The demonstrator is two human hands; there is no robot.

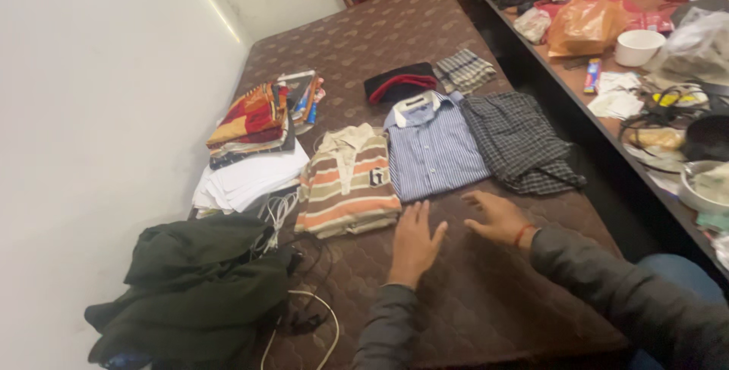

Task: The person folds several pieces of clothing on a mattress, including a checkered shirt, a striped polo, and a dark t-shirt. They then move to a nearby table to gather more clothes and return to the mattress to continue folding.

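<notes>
My left hand (414, 242) lies flat on the brown quilted mattress (471, 294), fingers spread, holding nothing, just below a folded striped polo shirt (349, 180). My right hand (497, 218) also rests open on the mattress, a red thread at its wrist, just below a folded blue striped shirt (433, 150). A folded dark checked shirt (520, 142) lies to the right of the blue one. Behind them sit a black and red folded cloth (399, 83) and a small checked cloth (465, 71).
A dark green jacket (190, 286) is heaped at the near left with white cables (304, 302). White paper sheets (247, 176) and a pile of bright folded cloth (254, 119) lie along the left wall. A cluttered table (600, 115) with a white bowl (638, 45) runs along the right.
</notes>
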